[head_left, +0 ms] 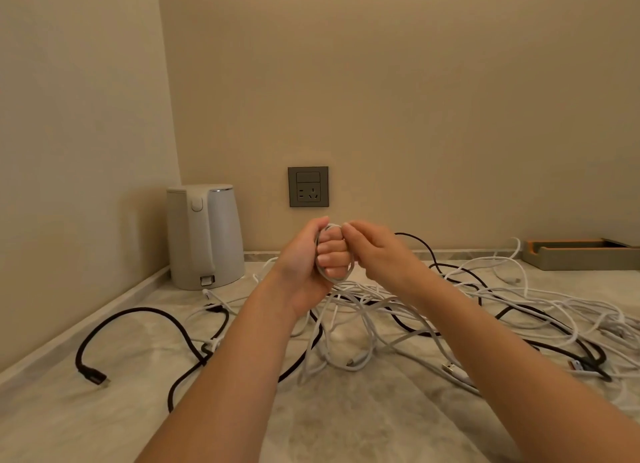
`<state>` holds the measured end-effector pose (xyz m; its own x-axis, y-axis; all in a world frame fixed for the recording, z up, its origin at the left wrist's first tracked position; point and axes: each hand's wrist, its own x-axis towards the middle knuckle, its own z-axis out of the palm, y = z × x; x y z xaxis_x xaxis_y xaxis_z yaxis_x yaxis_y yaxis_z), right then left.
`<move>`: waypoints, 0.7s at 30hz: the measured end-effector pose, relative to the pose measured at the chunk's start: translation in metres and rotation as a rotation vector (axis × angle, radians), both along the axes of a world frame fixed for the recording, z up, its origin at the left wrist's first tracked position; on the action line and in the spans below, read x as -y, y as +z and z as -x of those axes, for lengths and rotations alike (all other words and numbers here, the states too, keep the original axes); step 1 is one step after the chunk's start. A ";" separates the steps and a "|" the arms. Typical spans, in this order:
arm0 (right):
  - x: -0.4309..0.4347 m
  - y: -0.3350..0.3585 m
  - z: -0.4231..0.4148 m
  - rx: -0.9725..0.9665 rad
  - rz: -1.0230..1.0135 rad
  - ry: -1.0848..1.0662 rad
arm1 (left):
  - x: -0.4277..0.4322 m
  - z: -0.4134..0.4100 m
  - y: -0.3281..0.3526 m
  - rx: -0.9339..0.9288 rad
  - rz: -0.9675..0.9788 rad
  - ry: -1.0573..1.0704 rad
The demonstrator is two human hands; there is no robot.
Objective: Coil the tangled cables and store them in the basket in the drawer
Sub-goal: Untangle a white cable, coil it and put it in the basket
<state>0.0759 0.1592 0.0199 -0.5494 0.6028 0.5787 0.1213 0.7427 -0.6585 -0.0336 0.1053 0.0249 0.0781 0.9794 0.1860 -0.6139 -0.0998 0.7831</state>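
The left hand (pixel 320 254) is a fist above the counter (pixel 346 410), with a white cable (pixel 351 267) looped round its curled fingers. The right hand (pixel 377 251) pinches that cable at the loop's top. Below, the tangle (pixel 381 310) spreads from mid-counter to the right edge. A black cable (pixel 138 315) trails toward the left edge. A kettle (pixel 204 235) stands in the back left corner and a tray (pixel 581 254) at back right.
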 end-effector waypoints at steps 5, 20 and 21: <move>0.002 -0.003 0.001 -0.027 0.179 0.130 | 0.005 0.005 -0.002 0.013 0.002 -0.017; -0.004 -0.009 0.003 -0.099 -0.321 -0.214 | -0.006 -0.010 -0.004 -0.013 -0.008 0.428; -0.003 -0.010 0.004 -0.116 -0.322 -0.224 | -0.006 -0.011 -0.005 -0.036 -0.022 0.473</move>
